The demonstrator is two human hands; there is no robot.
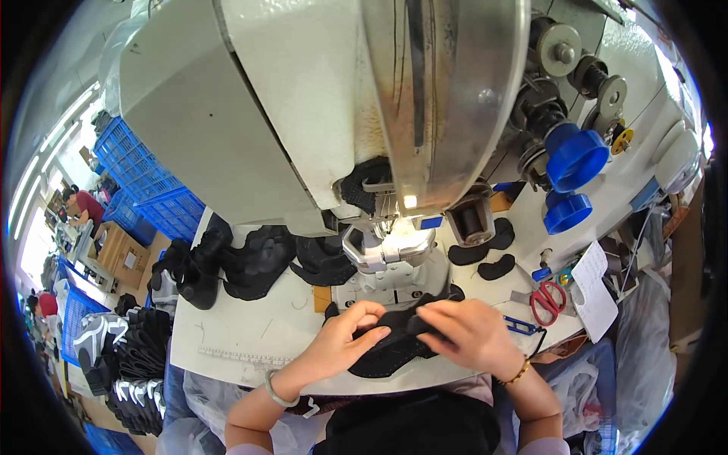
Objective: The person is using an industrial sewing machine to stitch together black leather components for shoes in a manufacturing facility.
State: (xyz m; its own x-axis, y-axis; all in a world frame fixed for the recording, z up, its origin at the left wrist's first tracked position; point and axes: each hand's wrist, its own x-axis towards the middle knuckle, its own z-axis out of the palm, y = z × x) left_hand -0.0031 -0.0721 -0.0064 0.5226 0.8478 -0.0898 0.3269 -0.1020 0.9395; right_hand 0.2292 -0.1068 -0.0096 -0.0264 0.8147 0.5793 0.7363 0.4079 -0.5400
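A black stitched shoe upper (387,358) lies on the white table in front of the sewing machine's arm (394,262). My left hand (345,341) is at its left side, thumb and forefinger closed on the upper's edge. From the right, my right hand (470,334) pinches a small dark grey piece (416,324) over the upper; its outline is partly covered by my fingers. Under the lit needle area, the machine's presser parts stand just beyond both hands. A bracelet is on each wrist.
More black shoe uppers (259,262) lie at the left. Small curved black pieces (497,267) sit right of the machine. Red scissors (547,302), a blue-handled tool (522,326) and a paper sheet (594,288) are at the right. Blue crates (148,174) and people are farther left.
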